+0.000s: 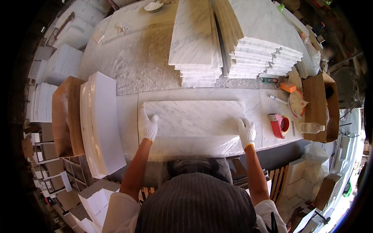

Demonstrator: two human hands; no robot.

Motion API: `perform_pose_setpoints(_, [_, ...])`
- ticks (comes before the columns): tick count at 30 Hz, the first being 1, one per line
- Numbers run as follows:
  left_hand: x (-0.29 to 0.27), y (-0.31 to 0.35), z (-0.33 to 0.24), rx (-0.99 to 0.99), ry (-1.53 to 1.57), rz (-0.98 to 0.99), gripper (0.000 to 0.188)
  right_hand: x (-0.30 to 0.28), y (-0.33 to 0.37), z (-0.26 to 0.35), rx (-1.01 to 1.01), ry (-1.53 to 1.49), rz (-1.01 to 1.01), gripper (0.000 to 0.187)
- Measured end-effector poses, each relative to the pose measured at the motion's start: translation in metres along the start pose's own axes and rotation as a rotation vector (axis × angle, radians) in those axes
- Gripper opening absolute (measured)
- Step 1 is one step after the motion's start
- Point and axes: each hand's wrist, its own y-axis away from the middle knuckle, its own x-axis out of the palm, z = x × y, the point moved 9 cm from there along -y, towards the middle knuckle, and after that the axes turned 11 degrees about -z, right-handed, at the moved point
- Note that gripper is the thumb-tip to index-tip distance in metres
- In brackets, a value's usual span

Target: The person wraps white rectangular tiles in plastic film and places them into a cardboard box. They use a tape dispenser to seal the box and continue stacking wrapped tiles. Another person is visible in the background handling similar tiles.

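A grey-veined white marble slab lies in front of me on the workbench, its long side running left to right. My left hand, in a white knit glove with a yellow-orange cuff, grips its left end, thumb over the top. At the other end, my right hand in a matching glove holds the near right corner. The fingers under the edges are partly hidden. Between the slab and my body, a shiny clear film shows over the pale bench top.
Stacked marble slabs and notched ones stand beyond. On the right are a red tape dispenser, a bowl of paste, an orange block, a plastic bottle and a cardboard box. White foam sheets stand left.
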Motion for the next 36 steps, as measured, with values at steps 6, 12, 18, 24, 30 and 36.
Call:
perform_pose_setpoints(6, [-0.017, 0.000, -0.009, -0.036, 0.107, 0.128, 0.081, -0.004, 0.003, -0.006, -0.006, -0.110, 0.075, 0.054])
perform_pose_setpoints(12, [-0.041, 0.064, 0.054, 0.124, -0.155, 0.066, 0.081, -0.025, 0.060, -0.034, -0.015, 0.159, -0.077, 0.064])
perform_pose_setpoints(18, [-0.035, 0.090, 0.056, -0.011, -0.013, 0.184, 0.037, -0.015, 0.082, -0.036, -0.019, 0.059, -0.042, 0.035])
perform_pose_setpoints(24, [-0.031, 0.094, 0.071, -0.196, 0.471, 0.217, 0.018, 0.019, 0.094, -0.070, 0.594, -0.770, 0.273, 0.024])
perform_pose_setpoints(30, [-0.003, 0.140, 0.077, -0.975, 0.919, 0.584, 0.033, 0.012, 0.124, -0.035, 0.711, -1.028, 0.759, 0.041])
perform_pose_setpoints(36, [-0.035, 0.106, 0.119, -0.481, 0.324, 0.239, 0.047, -0.010, 0.118, -0.015, 0.494, -0.920, 0.925, 0.044])
